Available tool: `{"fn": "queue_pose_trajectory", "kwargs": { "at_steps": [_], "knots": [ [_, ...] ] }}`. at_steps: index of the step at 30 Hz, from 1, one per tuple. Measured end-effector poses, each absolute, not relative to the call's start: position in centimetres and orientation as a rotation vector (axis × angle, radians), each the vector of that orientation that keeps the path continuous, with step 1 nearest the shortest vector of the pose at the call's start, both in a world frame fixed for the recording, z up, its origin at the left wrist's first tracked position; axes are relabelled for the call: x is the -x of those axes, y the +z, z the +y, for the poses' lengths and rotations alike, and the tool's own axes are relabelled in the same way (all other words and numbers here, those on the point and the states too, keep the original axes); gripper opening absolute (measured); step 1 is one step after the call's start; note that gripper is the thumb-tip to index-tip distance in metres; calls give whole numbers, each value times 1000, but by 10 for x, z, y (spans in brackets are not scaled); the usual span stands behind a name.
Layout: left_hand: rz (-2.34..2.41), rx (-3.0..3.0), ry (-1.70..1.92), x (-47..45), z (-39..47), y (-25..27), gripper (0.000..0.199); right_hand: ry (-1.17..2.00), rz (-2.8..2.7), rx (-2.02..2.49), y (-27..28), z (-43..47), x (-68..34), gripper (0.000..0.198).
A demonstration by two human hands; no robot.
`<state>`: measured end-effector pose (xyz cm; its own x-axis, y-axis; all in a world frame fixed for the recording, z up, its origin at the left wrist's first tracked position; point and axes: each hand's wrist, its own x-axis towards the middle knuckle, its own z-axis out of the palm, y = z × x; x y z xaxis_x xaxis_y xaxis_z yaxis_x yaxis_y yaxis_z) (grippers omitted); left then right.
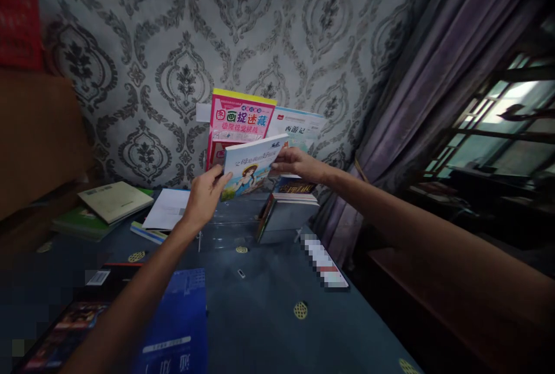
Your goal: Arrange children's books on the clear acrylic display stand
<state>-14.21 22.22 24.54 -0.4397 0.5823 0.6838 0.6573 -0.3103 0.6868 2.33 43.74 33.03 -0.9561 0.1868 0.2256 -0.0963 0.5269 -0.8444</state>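
Between my two hands is a light-blue book [254,169] with a drawn girl in a hat on its cover, tilted and raised above the table. My left hand [207,192] grips its lower left side, thumb on the cover. At the upper right edge, my right hand [297,163] has its fingers closed on the same book. Just behind stand a pink book with a yellow top edge [243,117] and a pale book [299,125]. Below my right hand, several books [288,218] stand upright in a clear rack [225,235].
On the left lie a cream booklet [115,200] on a green book [82,223], and white papers [167,209]. Nearer are a blue book [177,316] and a dark book [73,316]. A blurred-out flat item [325,264] lies at the table's right edge. A curtain [390,114] hangs right.
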Motion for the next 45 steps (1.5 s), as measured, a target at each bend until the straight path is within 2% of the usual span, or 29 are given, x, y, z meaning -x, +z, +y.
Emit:
{"fn": "queue_pose_trajectory", "kwargs": {
  "at_steps": [5,12,22,31,36,45],
  "knots": [
    [-1863,1656,-1866,140,246,238,31,1250,-2559,115,332,460,-25,28],
    [-1976,1639,-1794,129,277,236,25,1263,-2584,218,333,484,-38,26],
    [-2011,1829,-1593,109,304,241,24,1079,-2587,624,327,501,-78,16],
    [-2016,1972,-1412,101,326,246,23,1107,-2451,705,313,525,-104,13],
    [-2063,2036,-1301,99,338,236,25,1283,-2323,797,300,527,-113,20],
    [-2160,2179,-1052,100,351,216,24,1443,-2185,674,278,514,-126,49]
  ]
}}
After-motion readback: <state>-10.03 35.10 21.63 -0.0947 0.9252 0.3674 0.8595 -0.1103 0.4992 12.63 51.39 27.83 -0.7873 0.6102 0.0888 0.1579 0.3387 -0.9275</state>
